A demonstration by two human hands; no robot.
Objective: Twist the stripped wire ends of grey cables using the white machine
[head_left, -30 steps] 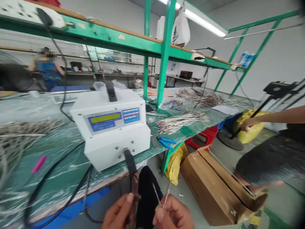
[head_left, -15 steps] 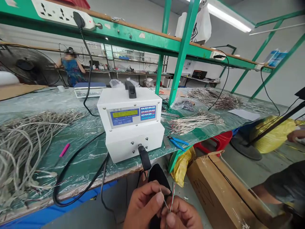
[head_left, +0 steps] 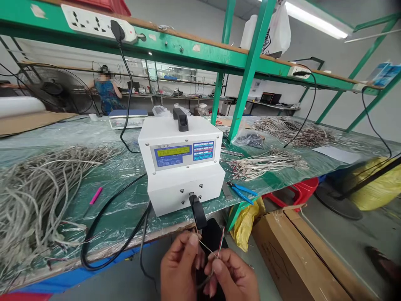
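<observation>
Low in front of me, my left hand is closed in a pinch on the end of a thin pale wire. The wire runs across to my right hand, whose thumb and fingers grip a thin grey cable where its wires fan out. Red, white and green strands stick up from that grip. Just beyond my fingers, a black attachment juts from the front of a white machine with a small display and keypad. It touches neither hand as far as I can see.
Grey cables are heaped on the left of the bench, beside a pink-handled tool. Blue-handled pliers and a cable bundle lie right of the machine. A cardboard box stands on the floor. Another person sits at the back.
My left hand has moved away from the right, drawing the pale wire out straighter between them. The view has shifted left; the person at the right edge has mostly gone out of frame.
</observation>
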